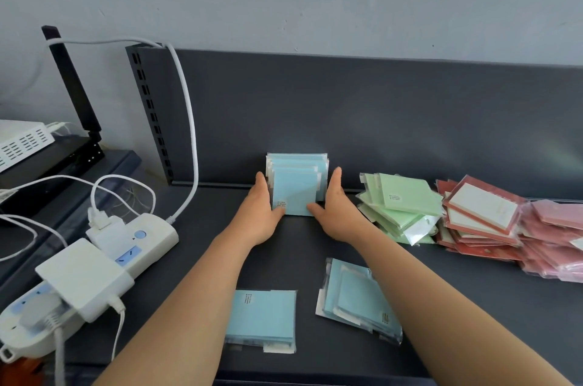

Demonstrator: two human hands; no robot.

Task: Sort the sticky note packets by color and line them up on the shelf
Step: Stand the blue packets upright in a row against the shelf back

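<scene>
At the far left a white power strip (94, 262) with its plugs and cables sits on the dark shelf (195, 275), taking up that end. Next comes the left hand (262, 212), fingers straight and flat against the left side of a row of blue packets (296, 187), with its thumb laid across the bottom front corner. The packets stand upright on their bottom edges, faces toward the person, one behind another toward the back panel (378, 117). I can't tell from here whether the rearmost one touches it. The right hand (334, 212) mirrors the left on the other side, fingers straight, thumb at the front. So the row sits squarely between both palms, pressed rather than gripped.

Nearer the front edge lie two more lots: a flat blue stack (262, 319) beside the left forearm, and a loose blue pile (356, 294) partly under the right forearm. Each hand is about equally close to its own.

There is bare shelf left of the row. On the right the green pile (400, 205) lies near the right hand, then the red pile (482, 218) and the pink pile (555, 237), so room there looks tight.
</scene>
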